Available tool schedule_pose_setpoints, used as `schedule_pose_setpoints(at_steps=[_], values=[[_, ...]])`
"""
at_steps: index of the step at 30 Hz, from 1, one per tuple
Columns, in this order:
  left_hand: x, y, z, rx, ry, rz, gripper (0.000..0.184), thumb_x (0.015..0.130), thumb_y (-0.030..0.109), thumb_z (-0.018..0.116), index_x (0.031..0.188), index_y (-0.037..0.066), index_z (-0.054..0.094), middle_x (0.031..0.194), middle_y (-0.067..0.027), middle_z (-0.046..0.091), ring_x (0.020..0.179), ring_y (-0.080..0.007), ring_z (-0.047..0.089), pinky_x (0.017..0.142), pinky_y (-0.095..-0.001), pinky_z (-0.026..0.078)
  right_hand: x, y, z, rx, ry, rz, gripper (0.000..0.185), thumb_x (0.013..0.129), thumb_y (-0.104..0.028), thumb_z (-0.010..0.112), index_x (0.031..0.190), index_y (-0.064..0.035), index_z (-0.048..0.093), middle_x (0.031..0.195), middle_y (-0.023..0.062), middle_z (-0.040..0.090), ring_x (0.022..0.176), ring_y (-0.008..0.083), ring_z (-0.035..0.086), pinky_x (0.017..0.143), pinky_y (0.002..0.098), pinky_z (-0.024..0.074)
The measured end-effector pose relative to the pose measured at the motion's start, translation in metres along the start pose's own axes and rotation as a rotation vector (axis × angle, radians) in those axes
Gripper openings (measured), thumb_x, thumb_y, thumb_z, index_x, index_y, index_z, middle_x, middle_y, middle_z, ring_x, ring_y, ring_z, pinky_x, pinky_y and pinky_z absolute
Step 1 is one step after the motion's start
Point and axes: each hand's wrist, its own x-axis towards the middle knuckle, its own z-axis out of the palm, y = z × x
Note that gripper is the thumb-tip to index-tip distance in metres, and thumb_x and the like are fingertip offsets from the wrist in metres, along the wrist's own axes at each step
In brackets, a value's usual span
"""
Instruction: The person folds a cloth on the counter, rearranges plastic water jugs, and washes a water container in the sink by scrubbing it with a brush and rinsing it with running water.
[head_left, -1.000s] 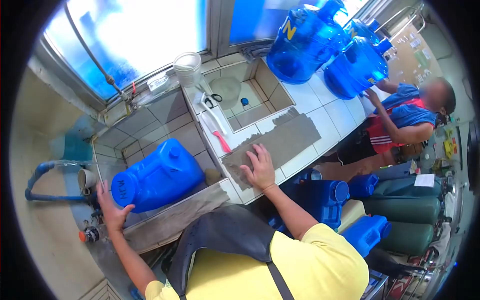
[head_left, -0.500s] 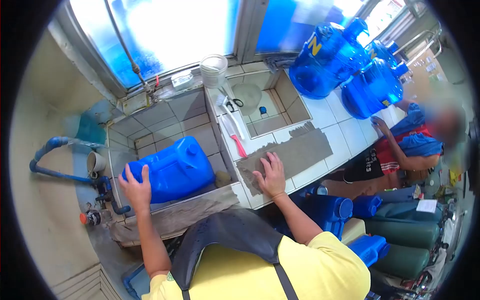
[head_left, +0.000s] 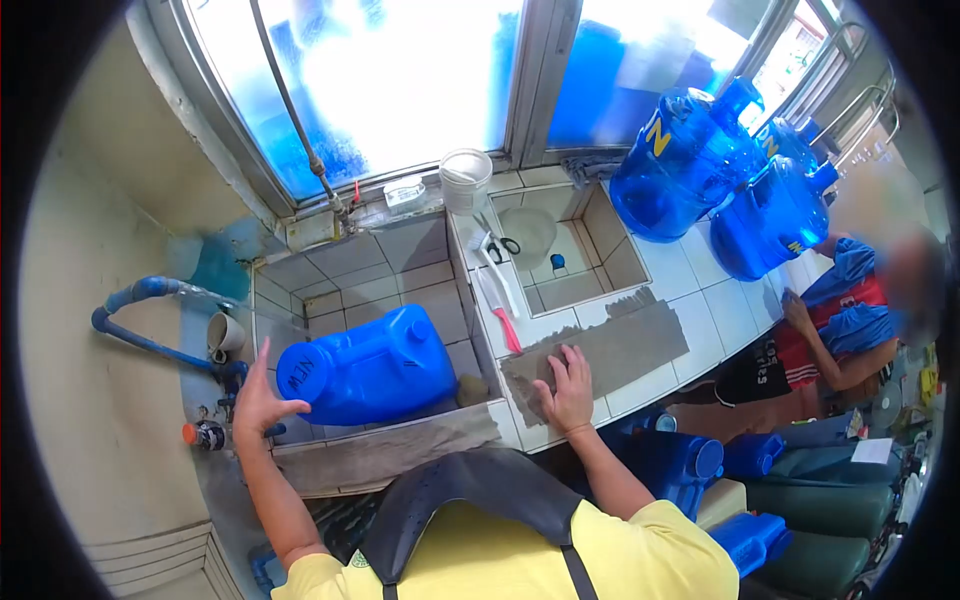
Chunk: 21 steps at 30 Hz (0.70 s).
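A blue plastic jerrycan (head_left: 385,365) lies on its side in the tiled basin (head_left: 350,270). Its large round cap, marked "NEW", faces left. Just left of that cap is my left hand (head_left: 262,400), fingers spread and thumb pointing toward the jerrycan, holding nothing. My right hand (head_left: 568,390) rests flat, fingers apart, on the rough grey patch (head_left: 630,345) of the counter. Ahead of it on the tiles lie a brush with a pink-red handle (head_left: 507,330) and a white brush (head_left: 492,255). Black-handled scissors (head_left: 510,246) sit by the smaller basin (head_left: 615,240).
Water runs from a blue pipe (head_left: 140,290) at left; a white mug (head_left: 226,332) hangs below it. A white bucket (head_left: 466,180) stands by the window. Large blue water bottles (head_left: 680,170) occupy the right counter, beside another person (head_left: 850,310). Blue containers (head_left: 680,470) stand below.
My left hand has come off the jerrycan's cap and moved slightly left of it, uncovering the lettering. My right hand stays on the counter. The whole view has shifted.
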Motion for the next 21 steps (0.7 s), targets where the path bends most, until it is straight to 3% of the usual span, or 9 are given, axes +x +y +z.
schedule_pose_setpoints(at_steps=[3, 5, 6, 8, 9, 13, 14, 18, 21], values=[[-0.014, 0.006, -0.017, 0.097, -0.062, -0.343, 0.111, 0.058, 0.021, 0.092, 0.153, 0.006, 0.039, 0.14, -0.0229, 0.055, 0.124, -0.0398, 0.057, 0.102, -0.0438, 0.047, 0.004, -0.002, 0.003, 0.013, 0.011, -0.016, 0.05, 0.092, -0.043, 0.063, 0.123, -0.0038, 0.06, 0.141, 0.0189, 0.049, 0.131, 0.0433, 0.046, 0.11, 0.0482, 0.0382], [-0.016, -0.015, 0.003, -0.062, -0.032, -0.262, 0.099, 0.07, 0.032, 0.087, 0.152, 0.005, 0.04, 0.133, -0.0255, 0.059, 0.114, -0.0425, 0.061, 0.098, -0.0452, 0.049, 0.003, -0.002, 0.005, 0.014, -0.005, -0.028, 0.05, 0.093, -0.043, 0.062, 0.124, -0.0039, 0.06, 0.141, 0.0189, 0.049, 0.131, 0.0434, 0.046, 0.11, 0.0483, 0.0382], [-0.014, 0.008, 0.008, -0.063, -0.023, -0.274, 0.099, 0.07, 0.032, 0.087, 0.152, 0.005, 0.04, 0.133, -0.0255, 0.059, 0.114, -0.0425, 0.061, 0.098, -0.0452, 0.049, 0.002, -0.001, 0.004, 0.006, -0.015, -0.025, 0.05, 0.093, -0.042, 0.062, 0.124, -0.004, 0.06, 0.141, 0.0189, 0.049, 0.131, 0.0435, 0.045, 0.11, 0.0484, 0.0381], [-0.003, 0.062, 0.033, 0.085, 0.08, -0.463, 0.082, 0.083, 0.042, 0.075, 0.15, 0.007, 0.044, 0.134, -0.0255, 0.057, 0.118, -0.0418, 0.057, 0.102, -0.045, 0.046, 0.002, 0.001, 0.005, -0.013, -0.029, -0.02, 0.049, 0.093, -0.042, 0.062, 0.124, -0.0042, 0.06, 0.142, 0.0189, 0.049, 0.131, 0.0437, 0.045, 0.11, 0.0487, 0.038], [0.0, 0.058, 0.046, 0.082, 0.088, -0.469, 0.082, 0.083, 0.042, 0.075, 0.15, 0.007, 0.044, 0.134, -0.0255, 0.057, 0.118, -0.0418, 0.057, 0.102, -0.045, 0.046, 0.003, 0.0, 0.006, -0.009, -0.028, -0.03, 0.049, 0.093, -0.042, 0.062, 0.124, -0.0042, 0.06, 0.142, 0.0189, 0.049, 0.131, 0.0437, 0.045, 0.11, 0.0487, 0.038], [0.02, 0.027, 0.129, 0.539, 0.58, -0.3, 0.076, 0.086, 0.048, 0.067, 0.149, 0.011, 0.046, 0.141, -0.0189, 0.052, 0.13, -0.04, 0.05, 0.111, -0.047, 0.037, 0.002, 0.001, 0.006, -0.014, -0.027, -0.024, 0.05, 0.093, -0.043, 0.062, 0.125, -0.0046, 0.06, 0.141, 0.0188, 0.049, 0.131, 0.0436, 0.045, 0.11, 0.049, 0.0377], [0.018, 0.026, 0.127, 0.537, 0.583, -0.307, 0.076, 0.086, 0.048, 0.067, 0.149, 0.011, 0.046, 0.141, -0.0189, 0.052, 0.13, -0.04, 0.05, 0.111, -0.047, 0.037, 0.0, 0.001, 0.005, -0.013, -0.028, -0.031, 0.05, 0.093, -0.043, 0.062, 0.125, -0.0046, 0.06, 0.141, 0.0188, 0.049, 0.131, 0.0436, 0.045, 0.11, 0.049, 0.0377], [0.008, 0.005, 0.1, 0.213, 0.413, 0.096, 0.076, 0.083, 0.046, 0.069, 0.148, 0.012, 0.047, 0.147, -0.0177, 0.046, 0.139, -0.0374, 0.041, 0.117, -0.0471, 0.028, 0.001, 0.0, 0.005, -0.031, -0.052, -0.014, 0.05, 0.096, -0.045, 0.057, 0.125, -0.0043, 0.06, 0.142, 0.0178, 0.049, 0.134, 0.042, 0.045, 0.112, 0.0483, 0.0364], [0.007, -0.004, 0.08, 0.176, 0.317, 0.21, 0.078, 0.082, 0.044, 0.07, 0.148, 0.012, 0.047, 0.149, -0.018, 0.043, 0.14, -0.0382, 0.04, 0.117, -0.0469, 0.029, 0.003, 0.001, 0.006, -0.025, -0.046, -0.029, 0.049, 0.095, -0.043, 0.059, 0.125, -0.0043, 0.06, 0.141, 0.0183, 0.05, 0.134, 0.0424, 0.045, 0.111, 0.0489, 0.0368]])
